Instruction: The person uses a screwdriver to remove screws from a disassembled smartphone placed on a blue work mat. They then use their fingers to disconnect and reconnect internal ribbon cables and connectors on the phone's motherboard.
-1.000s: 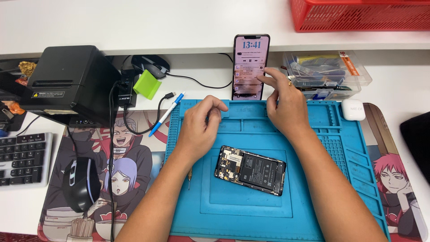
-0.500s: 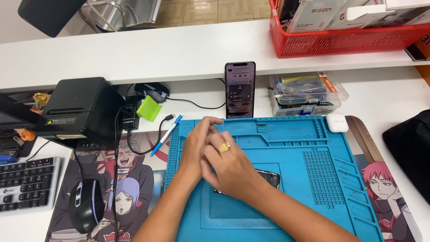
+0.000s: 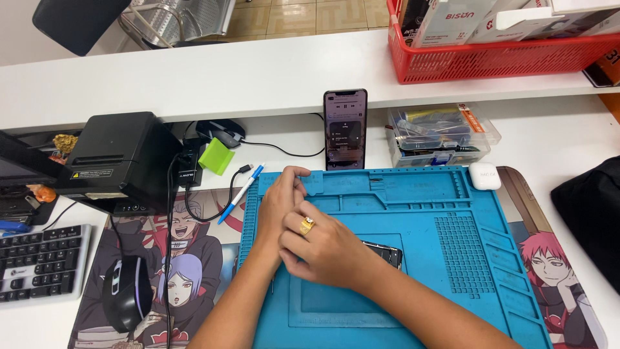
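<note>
Opened phone [image 3: 388, 253] lies on the blue repair mat [image 3: 452, 271], near its middle, with only a dark corner showing past the right hand [image 3: 323, 249]. That hand lies palm down over most of the phone, fingers curled toward the left and a gold ring [image 3: 307, 225] on one of them; whether the fingers pinch the phone or only rest on it cannot be told. The left hand [image 3: 281, 197] sits just beside it on the far left part of the mat, fingers bent together and touching the right hand; what they press on is hidden. Farther off, a second phone [image 3: 345, 129] stands upright against the shelf with its screen lit, beside a clear plastic parts box [image 3: 439, 134] to its right. A white earbud case [image 3: 484, 176] rests at the mat's far right corner. Left of the mat lie a blue-and-white pen [image 3: 240, 193], a black printer [image 3: 119, 158], a mouse [image 3: 126, 294] and a keyboard [image 3: 40, 262].
</note>
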